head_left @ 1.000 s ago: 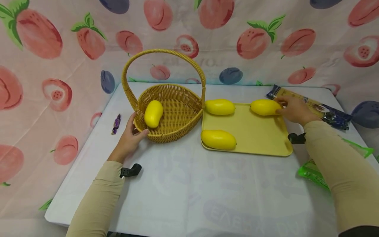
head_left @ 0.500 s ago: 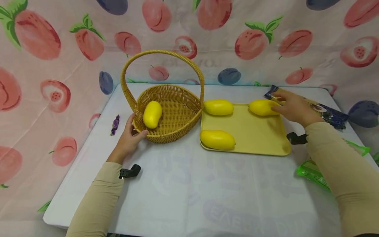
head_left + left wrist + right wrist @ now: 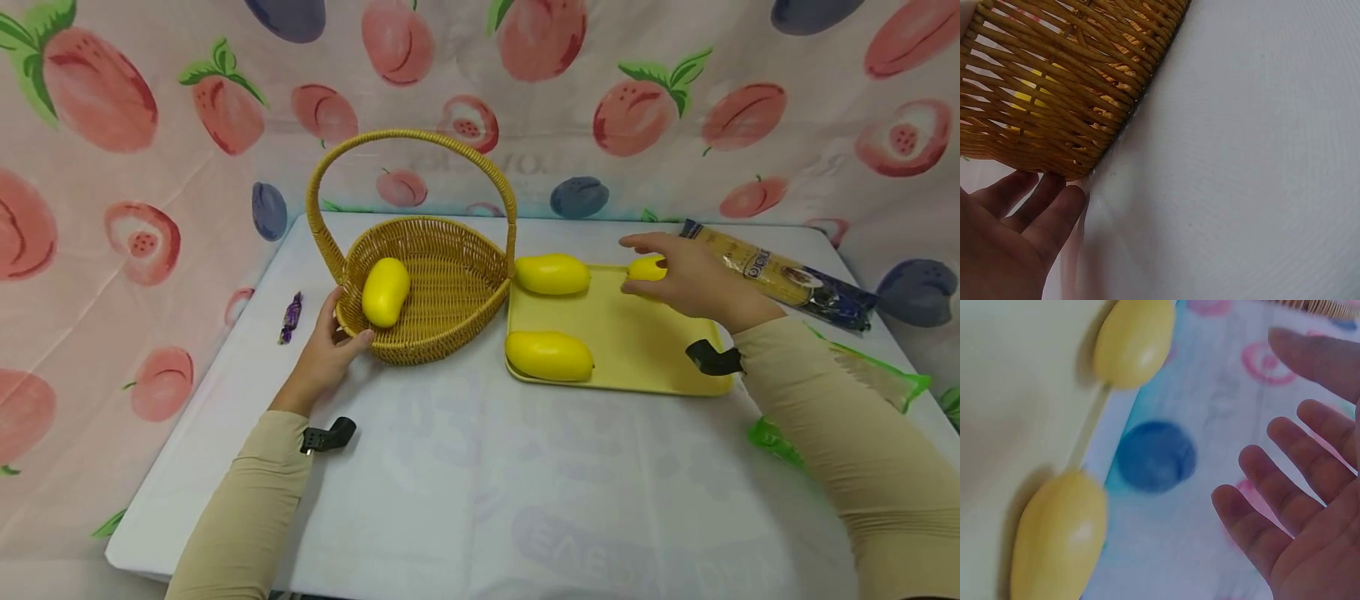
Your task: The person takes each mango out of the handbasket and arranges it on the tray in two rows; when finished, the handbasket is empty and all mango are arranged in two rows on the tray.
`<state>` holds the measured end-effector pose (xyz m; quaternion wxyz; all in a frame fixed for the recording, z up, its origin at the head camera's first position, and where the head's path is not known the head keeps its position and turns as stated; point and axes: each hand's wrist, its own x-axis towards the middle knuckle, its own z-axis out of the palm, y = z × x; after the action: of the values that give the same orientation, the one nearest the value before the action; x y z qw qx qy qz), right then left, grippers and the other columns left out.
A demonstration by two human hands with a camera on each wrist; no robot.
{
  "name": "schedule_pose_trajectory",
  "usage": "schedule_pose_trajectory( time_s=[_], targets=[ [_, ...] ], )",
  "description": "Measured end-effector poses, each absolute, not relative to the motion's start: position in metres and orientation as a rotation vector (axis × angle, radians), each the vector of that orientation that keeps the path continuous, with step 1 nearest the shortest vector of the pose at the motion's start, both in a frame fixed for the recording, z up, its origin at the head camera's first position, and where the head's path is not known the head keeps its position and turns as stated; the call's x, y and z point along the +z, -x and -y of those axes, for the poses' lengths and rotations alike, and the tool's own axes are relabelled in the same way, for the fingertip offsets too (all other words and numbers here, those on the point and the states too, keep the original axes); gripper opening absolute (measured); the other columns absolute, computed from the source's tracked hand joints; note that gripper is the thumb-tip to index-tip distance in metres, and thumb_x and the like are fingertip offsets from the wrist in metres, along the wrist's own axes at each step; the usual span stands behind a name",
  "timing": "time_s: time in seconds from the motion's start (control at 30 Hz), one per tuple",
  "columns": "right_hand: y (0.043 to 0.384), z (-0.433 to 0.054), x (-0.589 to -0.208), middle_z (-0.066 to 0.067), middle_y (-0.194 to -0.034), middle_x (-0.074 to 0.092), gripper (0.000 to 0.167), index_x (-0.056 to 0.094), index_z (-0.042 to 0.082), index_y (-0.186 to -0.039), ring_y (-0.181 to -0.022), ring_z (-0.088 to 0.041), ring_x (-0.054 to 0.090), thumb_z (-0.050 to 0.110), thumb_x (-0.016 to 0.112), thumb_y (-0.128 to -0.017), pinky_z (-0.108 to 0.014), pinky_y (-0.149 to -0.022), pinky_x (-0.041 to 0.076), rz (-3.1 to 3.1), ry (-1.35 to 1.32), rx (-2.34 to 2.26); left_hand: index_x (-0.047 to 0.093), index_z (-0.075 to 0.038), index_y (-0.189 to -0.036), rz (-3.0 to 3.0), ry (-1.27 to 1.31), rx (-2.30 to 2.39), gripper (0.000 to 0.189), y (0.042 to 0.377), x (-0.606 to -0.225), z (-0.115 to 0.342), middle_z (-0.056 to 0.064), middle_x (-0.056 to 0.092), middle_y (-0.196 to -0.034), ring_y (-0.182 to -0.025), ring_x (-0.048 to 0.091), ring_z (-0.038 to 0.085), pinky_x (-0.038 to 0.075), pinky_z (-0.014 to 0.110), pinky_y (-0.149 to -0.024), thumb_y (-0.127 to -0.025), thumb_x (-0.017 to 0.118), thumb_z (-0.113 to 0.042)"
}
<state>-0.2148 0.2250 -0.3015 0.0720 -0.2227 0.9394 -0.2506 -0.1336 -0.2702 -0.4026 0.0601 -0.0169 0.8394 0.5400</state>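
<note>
The right hand (image 3: 693, 279) has shifted towards 9 o'clock from the 3 o'clock end of the 1 o'clock mango (image 3: 643, 267) on the tray (image 3: 630, 342), hiding more of it.

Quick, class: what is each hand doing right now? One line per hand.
Left hand: holding the wicker basket by its side.
Right hand: open, holding nothing, above the yellow tray.
</note>
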Motion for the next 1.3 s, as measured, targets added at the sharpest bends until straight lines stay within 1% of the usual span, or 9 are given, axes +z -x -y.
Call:
schedule_pose_trajectory(
  time_s=[0.17,0.27,0.37,0.47,0.63,0.7,0.93,1.1,1.3],
  targets=[
    [0.204,-0.195,-0.297,-0.015,-0.145,0.052,0.064,0.052,0.008,-0.146,-0.128,-0.037,0.049,0.027,0.077,-0.090,-0.056,-0.102,0.042,-2.803,0.875,-0.787,-0.007,-0.029,-0.162,-2.551,0.039,1.622,0.092,0.134,-0.403,0.271,0.023,0.023,-0.159,-0.136,0.036,0.042,0.024,0.057,-0.113,-0.100,0.062,-0.027],
    [0.200,-0.172,-0.298,-0.012,-0.146,0.052,0.066,0.053,0.007,-0.145,-0.132,-0.034,0.047,0.027,0.080,-0.087,-0.055,-0.103,0.042,-2.739,1.002,-0.861,-0.007,-0.030,-0.161,-2.550,0.032,1.623,0.093,0.134,-0.403,0.271,0.023,0.023,-0.160,-0.136,0.036,0.042,0.024,0.058,-0.113,-0.100,0.062,-0.027],
    [0.198,-0.146,-0.301,-0.009,-0.147,0.051,0.070,0.053,0.007,-0.145,-0.134,-0.030,0.046,0.030,0.082,-0.086,-0.052,-0.105,0.041,-2.659,1.103,-0.908,-0.006,-0.031,-0.161,-2.546,0.034,1.626,0.092,0.134,-0.403,0.272,0.023,0.023,-0.159,-0.136,0.036,0.041,0.024,0.058,-0.113,-0.100,0.062,-0.027],
    [0.199,-0.120,-0.305,-0.008,-0.149,0.050,0.071,0.051,0.007,-0.146,-0.136,-0.028,0.044,0.029,0.081,-0.086,-0.049,-0.107,0.040,-2.588,1.157,-0.936,-0.006,-0.032,-0.161,-2.536,0.037,1.635,0.092,0.134,-0.403,0.272,0.023,0.024,-0.159,-0.135,0.036,0.041,0.024,0.057,-0.113,-0.100,0.062,-0.028],
    [0.203,-0.087,-0.314,-0.007,-0.153,0.045,0.073,0.045,0.006,-0.150,-0.140,-0.027,0.040,0.028,0.079,-0.089,-0.046,-0.111,0.036,-2.508,1.155,-0.942,-0.007,-0.032,-0.161,-2.530,0.049,1.637,0.093,0.135,-0.404,0.272,0.024,0.025,-0.159,-0.135,0.037,0.041,0.024,0.056,-0.114,-0.100,0.063,-0.028],
    [0.205,-0.076,-0.318,-0.006,-0.155,0.042,0.074,0.043,0.006,-0.151,-0.141,-0.026,0.038,0.031,0.078,-0.090,-0.044,-0.113,0.033,-2.499,1.138,-0.919,-0.007,-0.032,-0.161,-2.533,0.054,1.632,0.094,0.135,-0.405,0.272,0.025,0.025,-0.158,-0.135,0.037,0.041,0.024,0.056,-0.114,-0.099,0.063,-0.029],
    [0.214,-0.034,-0.331,-0.005,-0.155,0.042,0.074,0.044,0.009,-0.151,-0.143,-0.021,0.035,0.032,0.077,-0.090,-0.036,-0.116,0.026,-2.530,1.089,-0.898,-0.006,-0.027,-0.162,-2.553,0.037,1.654,0.094,0.135,-0.404,0.273,0.026,0.026,-0.157,-0.134,0.038,0.041,0.027,0.055,-0.113,-0.099,0.063,-0.027],
    [0.216,-0.007,-0.344,-0.006,-0.157,0.039,0.076,0.041,0.010,-0.153,-0.145,-0.022,0.031,0.031,0.077,-0.090,-0.036,-0.117,0.025,-2.464,1.031,-0.947,-0.006,-0.028,-0.162,-2.535,0.040,1.672,0.094,0.135,-0.406,0.273,0.025,0.025,-0.158,-0.135,0.038,0.040,0.026,0.054,-0.113,-0.099,0.063,-0.027],
    [0.217,0.012,-0.351,-0.007,-0.155,0.042,0.077,0.042,0.008,-0.153,-0.143,-0.023,0.034,0.029,0.079,-0.089,-0.036,-0.117,0.025,-2.475,1.015,-0.933,-0.006,-0.029,-0.162,-2.536,0.023,1.686,0.094,0.134,-0.408,0.272,0.023,0.023,-0.160,-0.135,0.038,0.040,0.026,0.054,-0.114,-0.099,0.064,-0.027]
  ],
)
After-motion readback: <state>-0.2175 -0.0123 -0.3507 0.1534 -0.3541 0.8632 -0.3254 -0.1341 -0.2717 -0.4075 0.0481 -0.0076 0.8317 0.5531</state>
